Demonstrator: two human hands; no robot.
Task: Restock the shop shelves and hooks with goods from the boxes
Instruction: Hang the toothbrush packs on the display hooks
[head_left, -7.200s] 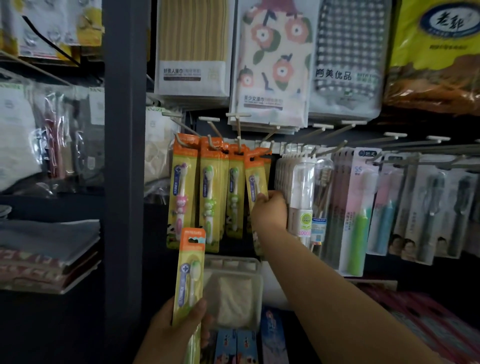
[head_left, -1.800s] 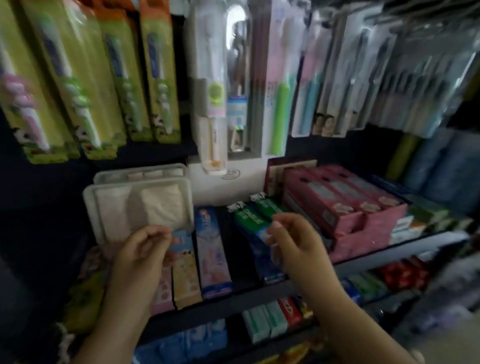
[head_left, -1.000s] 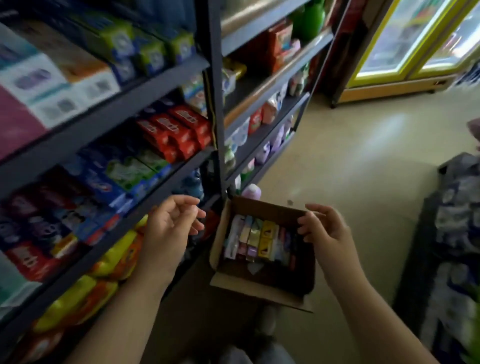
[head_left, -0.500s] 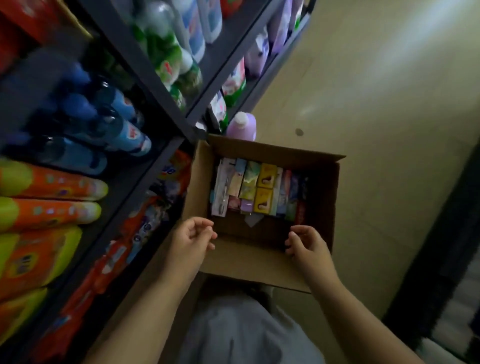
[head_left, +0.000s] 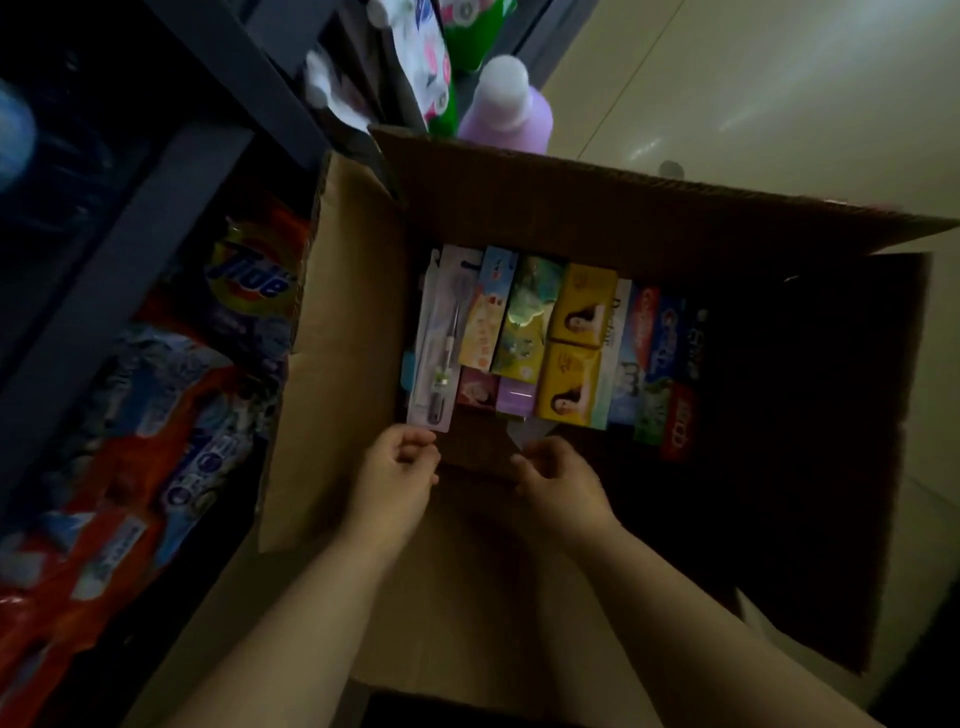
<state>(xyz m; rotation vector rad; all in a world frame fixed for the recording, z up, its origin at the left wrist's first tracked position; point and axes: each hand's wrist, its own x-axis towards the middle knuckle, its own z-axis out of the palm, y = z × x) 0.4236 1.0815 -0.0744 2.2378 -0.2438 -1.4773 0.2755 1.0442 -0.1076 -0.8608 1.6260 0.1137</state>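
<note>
An open cardboard box (head_left: 343, 322) stands on the floor beside the shelving. Along its far side stands a row of goods: a pale toothbrush pack (head_left: 439, 338) at the left, then colourful cartons, two yellow soap boxes (head_left: 574, 348) and toothpaste cartons (head_left: 660, 358). Both of my hands are inside the box. My left hand (head_left: 397, 470) has loosely curled fingers, with the fingertips at the lower edge of the toothbrush pack; no grip on it shows. My right hand (head_left: 558, 475) is also loosely curled and holds nothing, just below the soap boxes.
Dark metal shelving (head_left: 156, 208) runs along the left, with orange detergent bags (head_left: 156, 415) on its lowest level. A purple bottle (head_left: 506, 111) stands behind the box. Pale floor (head_left: 779, 93) lies beyond and to the right.
My view has dropped closer over the box. Both hands have moved forward from the near flap into the box, up to the row of goods.
</note>
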